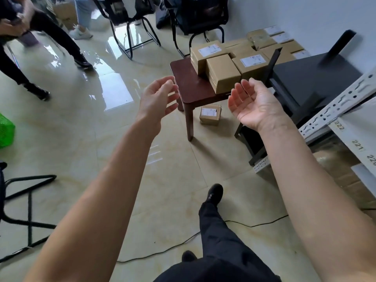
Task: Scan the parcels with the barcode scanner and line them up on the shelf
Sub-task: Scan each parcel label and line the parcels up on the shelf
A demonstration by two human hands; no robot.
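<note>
Several brown cardboard parcels point(222, 73) with white labels sit stacked on a small dark wooden table point(188, 89) and beyond it against the wall. One small parcel point(210, 115) lies on the floor under the table. My left hand point(157, 98) is held out empty, fingers apart, just left of the table. My right hand point(254, 104) is palm up and empty, just in front of the nearest parcel, not touching it. The white metal shelf point(333, 110) with number tags stands at the right. No barcode scanner is visible.
A black stand point(305, 84) sits between table and shelf. Black chairs point(138, 23) and two people's legs point(50, 37) fill the far left. A black cable point(240, 224) crosses the tiled floor near my feet point(213, 194). A green bag point(6, 131) lies at the left edge.
</note>
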